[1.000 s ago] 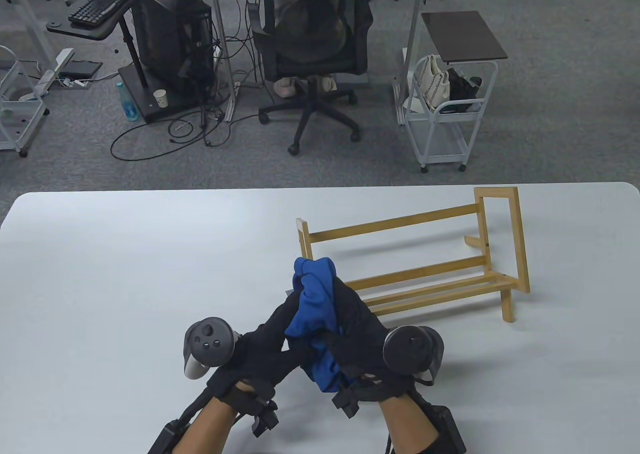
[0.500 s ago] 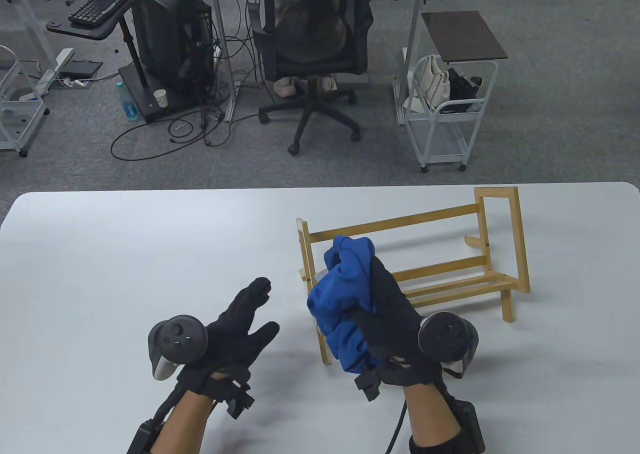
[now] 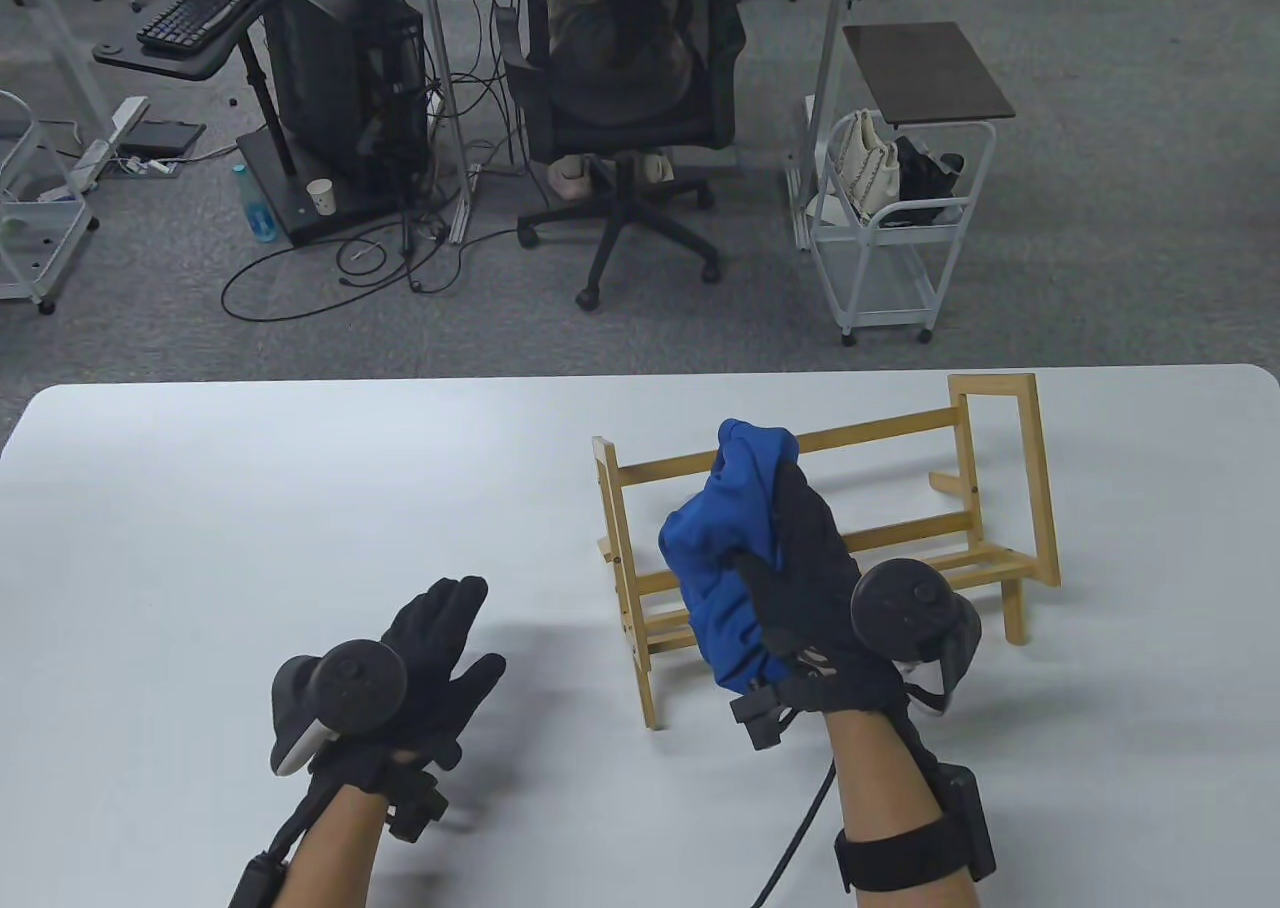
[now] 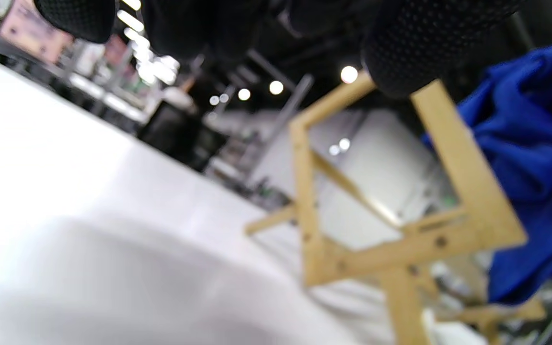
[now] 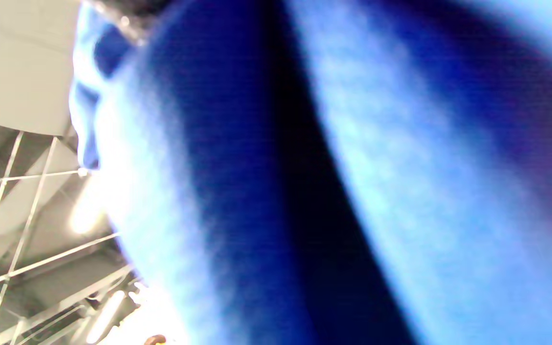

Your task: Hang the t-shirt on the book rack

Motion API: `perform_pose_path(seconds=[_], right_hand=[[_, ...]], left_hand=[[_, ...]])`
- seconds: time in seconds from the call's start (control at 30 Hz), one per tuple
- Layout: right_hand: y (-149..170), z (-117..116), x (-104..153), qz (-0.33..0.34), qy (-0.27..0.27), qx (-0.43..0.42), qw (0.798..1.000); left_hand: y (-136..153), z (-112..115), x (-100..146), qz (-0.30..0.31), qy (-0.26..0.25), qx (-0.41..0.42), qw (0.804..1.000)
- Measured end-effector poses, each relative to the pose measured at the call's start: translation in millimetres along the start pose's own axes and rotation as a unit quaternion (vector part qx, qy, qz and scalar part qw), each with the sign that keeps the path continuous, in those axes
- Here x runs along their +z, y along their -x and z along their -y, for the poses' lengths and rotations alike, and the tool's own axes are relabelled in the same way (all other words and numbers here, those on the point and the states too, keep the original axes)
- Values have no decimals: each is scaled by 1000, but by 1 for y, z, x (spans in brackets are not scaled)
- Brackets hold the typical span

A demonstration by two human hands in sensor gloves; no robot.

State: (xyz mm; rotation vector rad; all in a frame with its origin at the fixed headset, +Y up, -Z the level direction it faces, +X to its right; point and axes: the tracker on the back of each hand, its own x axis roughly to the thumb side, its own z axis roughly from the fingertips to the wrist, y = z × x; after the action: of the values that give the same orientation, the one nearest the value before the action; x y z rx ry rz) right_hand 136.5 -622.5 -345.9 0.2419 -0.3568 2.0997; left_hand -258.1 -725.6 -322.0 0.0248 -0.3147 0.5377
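A blue t-shirt is bunched in my right hand, which grips it and holds it up over the left half of the wooden book rack. The cloth's top reaches the rack's upper rail. My left hand is open and empty, fingers spread above the white table, left of the rack. In the left wrist view the rack's end frame and the blue shirt show beyond my fingertips. The right wrist view is filled by blurred blue cloth.
The rack stands on the right half of the table, with its tall end frame at the far right. Beyond the table's far edge are an office chair, a white cart and a computer stand.
My left hand let go of the shirt and drew back to the left and toward me. My right hand carried the bunched shirt right and away, up over the rack.
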Motion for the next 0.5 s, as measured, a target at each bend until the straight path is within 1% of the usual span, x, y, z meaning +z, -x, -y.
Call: perform_pose_path(seconds=[0.27, 0.33, 0.4, 0.5], right_hand=[[0, -22, -23, -32, -10, 49, 998], [0, -27, -28, -40, -14, 58, 997], [2, -35, -34, -50, -19, 69, 996], [6, -45, -41, -68, -29, 87, 994]], left_hand=[[9, 4, 6, -31, 22, -39, 999], [11, 5, 6, -37, 35, -42, 998], [12, 8, 5, -59, 41, -54, 996], [15, 12, 4, -74, 56, -79, 992]])
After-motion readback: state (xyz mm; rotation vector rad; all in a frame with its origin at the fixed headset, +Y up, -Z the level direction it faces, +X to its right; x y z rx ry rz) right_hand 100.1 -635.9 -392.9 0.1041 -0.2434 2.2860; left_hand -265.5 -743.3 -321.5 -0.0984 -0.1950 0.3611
